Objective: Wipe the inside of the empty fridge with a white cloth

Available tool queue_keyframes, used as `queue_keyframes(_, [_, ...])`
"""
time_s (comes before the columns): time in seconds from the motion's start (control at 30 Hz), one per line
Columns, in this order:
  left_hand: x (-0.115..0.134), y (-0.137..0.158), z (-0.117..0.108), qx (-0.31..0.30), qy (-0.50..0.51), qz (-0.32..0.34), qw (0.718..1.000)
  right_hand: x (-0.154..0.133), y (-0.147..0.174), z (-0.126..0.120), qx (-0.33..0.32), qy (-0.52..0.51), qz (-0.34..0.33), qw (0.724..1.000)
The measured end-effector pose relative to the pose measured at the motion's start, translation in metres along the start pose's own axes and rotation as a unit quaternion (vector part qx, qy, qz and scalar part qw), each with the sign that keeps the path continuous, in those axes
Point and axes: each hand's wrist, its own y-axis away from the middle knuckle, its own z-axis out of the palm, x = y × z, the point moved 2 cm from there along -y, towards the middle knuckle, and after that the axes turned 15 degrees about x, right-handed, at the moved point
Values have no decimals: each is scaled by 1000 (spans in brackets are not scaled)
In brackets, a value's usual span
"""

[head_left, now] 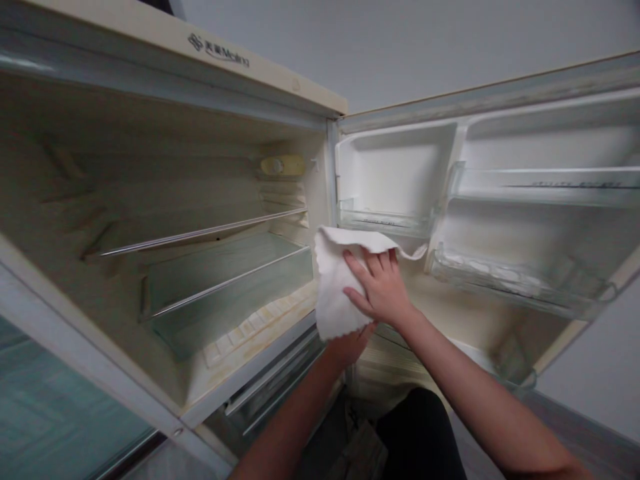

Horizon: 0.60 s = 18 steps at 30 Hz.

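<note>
A white cloth [337, 287] with a scalloped edge hangs between my hands, in front of the hinge side of an open fridge [330, 180]. My right hand [383, 287] lies on the near face of the cloth, fingers bent over it and gripping its upper part. Below and partly behind the cloth is my left hand [350, 343], holding it from underneath; most of its fingers are hidden. The open fridge door [400, 167] stands right behind the cloth, with a small clear door shelf [385, 221] just above my right hand.
Two glass shelves [220, 233] cross the fridge interior, and yellowish stains mark the ribbed floor [260, 323]. More clear door racks [510, 273] are on the right. Below, a lower compartment [280, 373] holds clear-fronted drawers. My dark-clothed knee [420, 433] is near the door's bottom.
</note>
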Motion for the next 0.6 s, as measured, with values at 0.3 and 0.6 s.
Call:
queue_keyframes(0.3, [-34, -10, 22, -28, -182, 277, 943, 68, -41, 36, -76, 229, 6, 971])
queue_keyframes(0.6, [-29, -8, 24, 10, -196, 293, 936, 78, 7, 13, -106, 295, 70, 947])
